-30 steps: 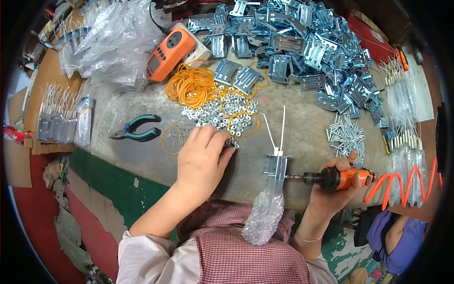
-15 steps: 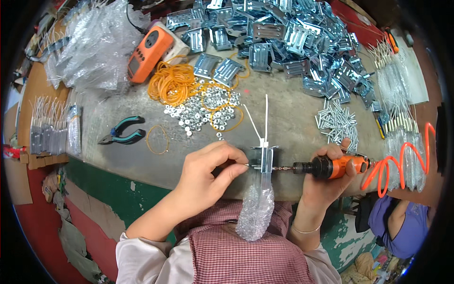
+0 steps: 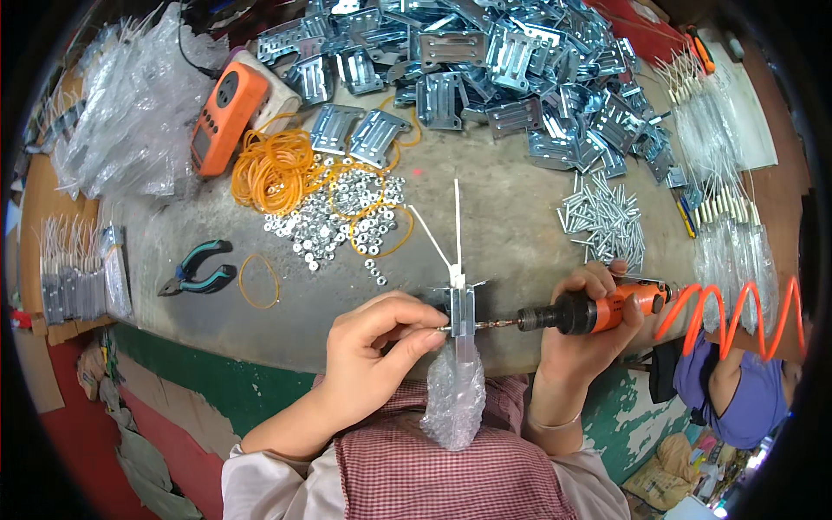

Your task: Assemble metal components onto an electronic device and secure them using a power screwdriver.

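My left hand (image 3: 368, 351) is closed in a pinch at the left side of a shiny metal bracket (image 3: 463, 312); what lies between the fingertips is too small to make out. A flat metal part with white wires (image 3: 458, 230) stands upright at the bracket, its lower end in bubble wrap (image 3: 455, 403) that hangs over the table edge. Wrapped around an orange and black air screwdriver (image 3: 576, 314) is my right hand (image 3: 585, 347). The tool lies level, its bit pointing left and reaching the bracket's right side.
Loose nuts (image 3: 325, 225), orange rubber bands (image 3: 273, 169) and pliers (image 3: 199, 270) lie on the left. Screws (image 3: 602, 217) are heaped at right, below a big pile of brackets (image 3: 520, 65). A coiled orange hose (image 3: 728, 316) runs right. Another person's purple clothing (image 3: 737, 394) shows there.
The whole view has shifted, so the table things sit further left. Both hands, the bracket and the air screwdriver keep nearly the same arrangement.
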Action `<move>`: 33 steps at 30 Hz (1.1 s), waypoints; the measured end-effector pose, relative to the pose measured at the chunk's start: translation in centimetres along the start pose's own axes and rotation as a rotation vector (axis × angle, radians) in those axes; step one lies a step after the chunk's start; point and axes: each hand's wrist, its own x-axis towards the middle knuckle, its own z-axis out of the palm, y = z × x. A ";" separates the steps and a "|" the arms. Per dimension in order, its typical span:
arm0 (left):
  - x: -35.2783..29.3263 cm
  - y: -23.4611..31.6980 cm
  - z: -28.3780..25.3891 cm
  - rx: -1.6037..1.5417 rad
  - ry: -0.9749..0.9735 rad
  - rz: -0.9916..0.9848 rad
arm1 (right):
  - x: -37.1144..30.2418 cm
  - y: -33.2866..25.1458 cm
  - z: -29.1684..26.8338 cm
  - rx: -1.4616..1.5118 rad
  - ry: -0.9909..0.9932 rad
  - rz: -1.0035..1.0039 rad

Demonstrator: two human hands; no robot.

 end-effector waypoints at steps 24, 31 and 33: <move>-0.2 0.2 0.8 0.138 0.048 0.079 | 0.0 -0.1 0.4 0.158 -0.024 0.084; -0.5 -0.1 1.1 -0.116 0.032 -0.026 | -0.1 -0.2 0.6 0.193 -0.002 0.057; -0.5 0.0 1.2 -0.103 0.029 -0.016 | -0.1 0.0 0.6 0.209 -0.007 0.066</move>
